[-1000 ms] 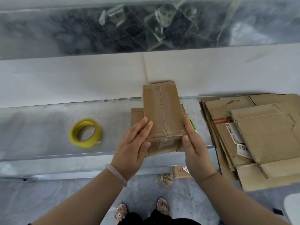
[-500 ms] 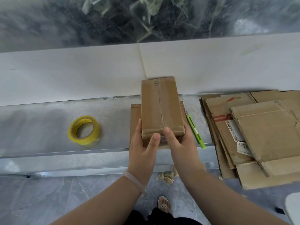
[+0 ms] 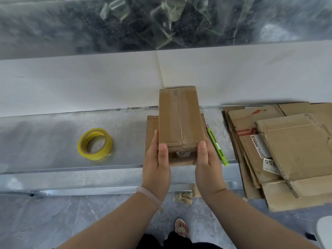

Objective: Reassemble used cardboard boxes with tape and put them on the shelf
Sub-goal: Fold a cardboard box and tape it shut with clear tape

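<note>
Metal shelf [image 3: 45, 141] bears tape roll [image 3: 108, 145], flat cardboard [image 3: 151, 130], green cutter [image 3: 217, 148], cardboard stack [image 3: 287, 150].

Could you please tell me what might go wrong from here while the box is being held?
1. The left hand and right hand grip the box only at its near end, so the far end might dip and slip free.
2. The green utility knife lies close beside the right hand, reaching the ledge's front edge; a nudge could knock it down towards the sandalled foot.

Left hand [image 3: 156, 170], right hand [image 3: 209, 169] thumbs slid apart from box [image 3: 179, 119] middle to corners.
</note>
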